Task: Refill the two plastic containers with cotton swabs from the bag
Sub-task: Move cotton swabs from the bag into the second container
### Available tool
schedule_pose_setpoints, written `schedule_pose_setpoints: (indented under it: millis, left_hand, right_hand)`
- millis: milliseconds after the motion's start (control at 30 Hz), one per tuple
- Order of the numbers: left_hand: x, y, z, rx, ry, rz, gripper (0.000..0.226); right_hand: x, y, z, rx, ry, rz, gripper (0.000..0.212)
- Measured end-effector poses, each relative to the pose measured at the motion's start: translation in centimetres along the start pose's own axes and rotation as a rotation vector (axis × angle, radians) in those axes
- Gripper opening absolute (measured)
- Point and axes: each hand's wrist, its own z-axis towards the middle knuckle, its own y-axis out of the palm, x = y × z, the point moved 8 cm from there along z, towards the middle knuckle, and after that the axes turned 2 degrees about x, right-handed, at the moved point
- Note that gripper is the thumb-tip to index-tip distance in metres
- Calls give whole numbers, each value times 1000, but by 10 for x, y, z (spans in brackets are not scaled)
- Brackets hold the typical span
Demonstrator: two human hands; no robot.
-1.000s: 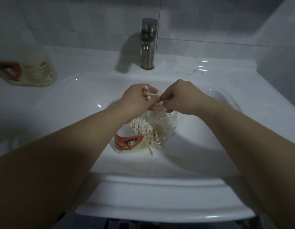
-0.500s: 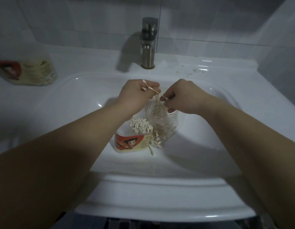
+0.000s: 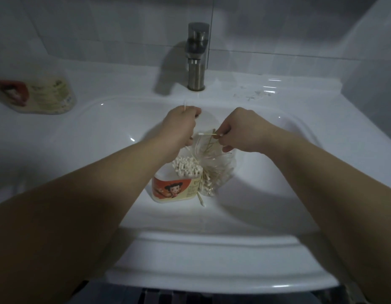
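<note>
An open plastic container (image 3: 172,189) with a cartoon label stands in the sink basin, packed with upright cotton swabs (image 3: 185,168). A clear bag (image 3: 218,167) of swabs leans against its right side. My left hand (image 3: 180,128) is closed on a few swabs, one tip poking up behind the knuckles. My right hand (image 3: 236,130) pinches a single swab (image 3: 208,134) lying level just above the bag's mouth. A second container (image 3: 36,96) lies on its side on the counter at far left.
A loose swab (image 3: 200,199) lies in the white sink (image 3: 102,137) in front of the container. The steel faucet (image 3: 196,55) rises behind my hands. Tiled wall closes off the back and right.
My hands have parted. The left hand drew back to the left with its swabs, and the right hand now holds one swab level over the bag.
</note>
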Motion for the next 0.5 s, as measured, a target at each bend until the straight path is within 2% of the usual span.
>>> schedule_pose_setpoints:
  millis: [67,100,233,333,500]
  left_hand:
    - [2,-1,-4,-6,-13,5,21]
    - [7,-1,-5,-8,35,78,19]
    - [27,9,-19,-51,333,539,27]
    - [25,16,-23,-120,394,699,27]
    - [24,19,-28,-218,382,771,39]
  right_hand:
    - [0,-2,0,16,7,18,20]
    - [0,-2,0,23,11,30,20]
    - [-2,-5,-2,30,3,20,22]
    - [-6,-5,-3,35,-25,-7,22]
    - [-6,-8,-3,73,-23,88,15]
